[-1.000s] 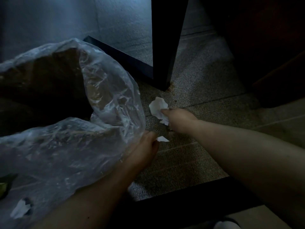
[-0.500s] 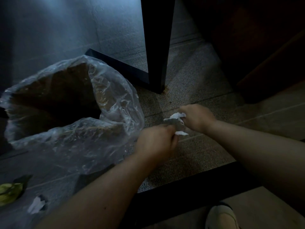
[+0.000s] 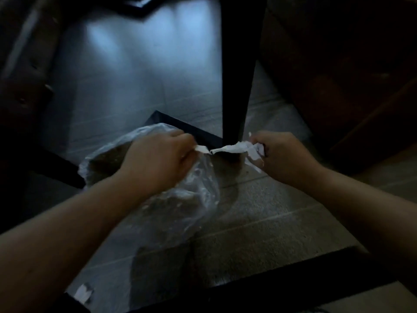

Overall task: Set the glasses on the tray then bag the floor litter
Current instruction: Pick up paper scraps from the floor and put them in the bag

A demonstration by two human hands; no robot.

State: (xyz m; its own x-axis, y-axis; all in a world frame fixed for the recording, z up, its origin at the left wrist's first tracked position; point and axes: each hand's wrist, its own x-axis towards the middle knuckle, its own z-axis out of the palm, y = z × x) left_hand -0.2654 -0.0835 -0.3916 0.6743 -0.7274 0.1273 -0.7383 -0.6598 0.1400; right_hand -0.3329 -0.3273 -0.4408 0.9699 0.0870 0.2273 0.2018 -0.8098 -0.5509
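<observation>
Litter comes first at the near edge: a small white paper scrap (image 3: 84, 293) lies on the floor (image 3: 259, 233) at the bottom left of your view, close to your left forearm and just beside a dark bar (image 3: 259, 288) that crosses the bottom of the frame. Further out, your clear plastic bag (image 3: 180, 195) hangs crumpled under your left hand (image 3: 158, 159), its film bunched and sagging toward the floor, with the mouth of the bag behind the hand on the far left side. Your left hand's fingers (image 3: 187, 143) are curled closed, pinching a small white paper strip (image 3: 202, 149) that pokes out to the right, and they appear to hold the bag's rim as well, though the dim light makes that hard to confirm. Just beside it, nearly tip to tip with that strip, a larger crumpled white paper (image 3: 242, 149) is clamped in your right hand (image 3: 286, 157), whose fingers (image 3: 259, 141) are folded shut around it; torn edges of the paper stick out above and below the fist. Both hands are held above the floor, well clear of it. Directly behind the gap between your hands, a dark furniture leg (image 3: 237, 75) stands upright on the floor, and a low dark edge (image 3: 180, 125) runs off from its foot to the left. Beyond that, the floor catches a pale bluish sheen. The glasses and tray cannot be seen here.
</observation>
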